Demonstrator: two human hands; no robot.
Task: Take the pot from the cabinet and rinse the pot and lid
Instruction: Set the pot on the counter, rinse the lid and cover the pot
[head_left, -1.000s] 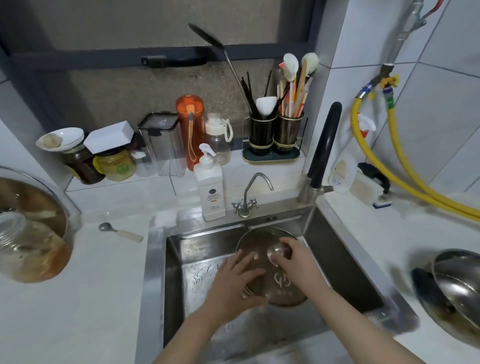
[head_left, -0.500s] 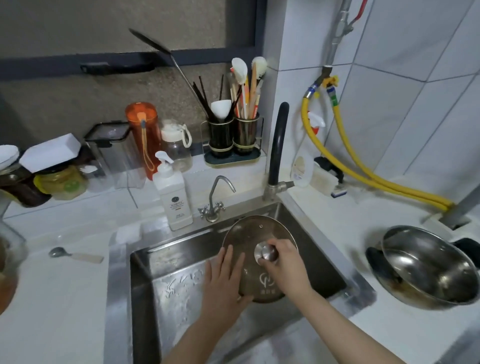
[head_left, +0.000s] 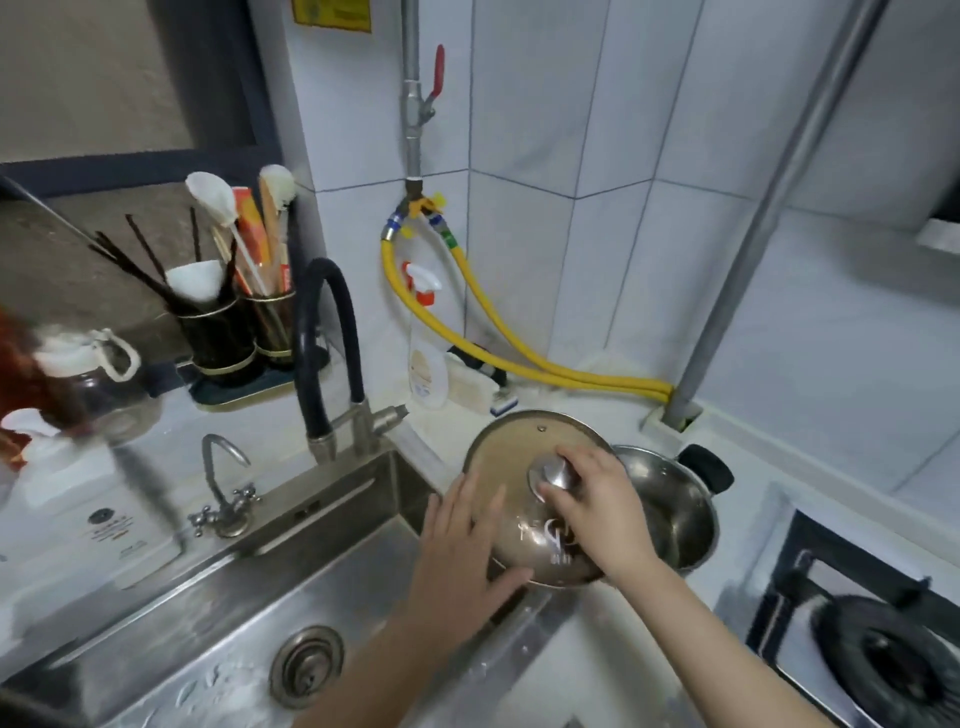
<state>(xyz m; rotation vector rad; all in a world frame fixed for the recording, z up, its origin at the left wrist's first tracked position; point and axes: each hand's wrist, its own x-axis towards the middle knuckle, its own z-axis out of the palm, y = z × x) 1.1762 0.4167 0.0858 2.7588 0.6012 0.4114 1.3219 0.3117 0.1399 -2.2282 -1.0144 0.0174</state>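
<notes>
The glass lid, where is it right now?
In the head view the lid is held up at the sink's right edge, partly over the pot on the counter; the right hand grips its knob, the left hand touches its rim.

Lid (head_left: 511, 470): brownish tinted glass, steel rim, silver knob, white printed logo. Pot (head_left: 675, 512): shiny steel, black side handle. Sink (head_left: 332, 525): grey brushed steel. Tall tap hose (head_left: 324, 322): black. Hoses (head_left: 498, 338) at the worktop's back edge: yellow. Wall valve handle (head_left: 440, 70): red. Spray bottle (head_left: 427, 353): white, orange trigger. Worktop (head_left: 597, 639): white. Wall tiles: pale grey-white
</notes>
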